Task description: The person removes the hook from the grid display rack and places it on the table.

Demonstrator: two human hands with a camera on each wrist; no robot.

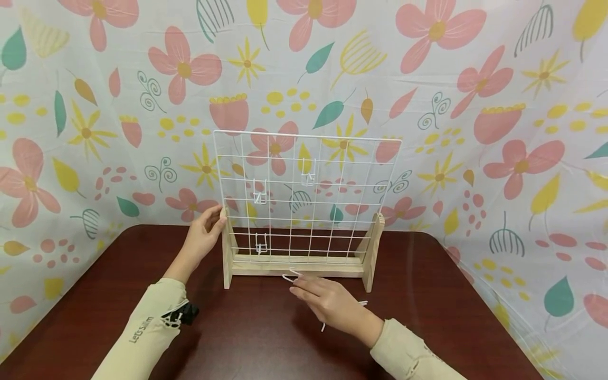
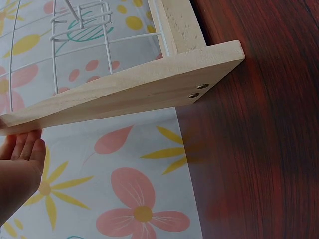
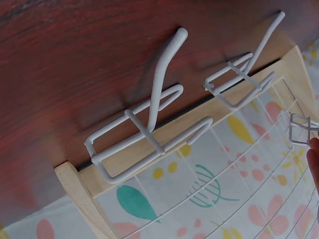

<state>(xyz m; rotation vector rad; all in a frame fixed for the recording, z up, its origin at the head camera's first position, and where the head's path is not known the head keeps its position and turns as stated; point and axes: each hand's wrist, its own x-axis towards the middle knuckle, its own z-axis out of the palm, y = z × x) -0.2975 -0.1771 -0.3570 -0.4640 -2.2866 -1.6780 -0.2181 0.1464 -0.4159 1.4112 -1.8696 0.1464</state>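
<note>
- At the rack's [image 1: 366, 253] left upright, the left hand [image 1: 201, 237] rests with straight, relaxed fingers [image 2: 25, 147] against the wood, gripping nothing.
- In front of the rack's base, the right hand [image 1: 332, 305] lies low over the table [image 1: 451, 295], its fingertips at a white hook [image 1: 291, 276] lying just beside the base; whether they pinch it cannot be told.
- The right wrist view shows two loose hooks [image 3: 144, 134] on the table against the base.
- Another hook [image 1: 362, 303] pokes out beside the right hand.
- On the rack's grid [image 1: 304, 158], three hooks [image 1: 259, 192] hang.
- Behind the rack hangs a flowered cloth [image 1: 475, 79].
</note>
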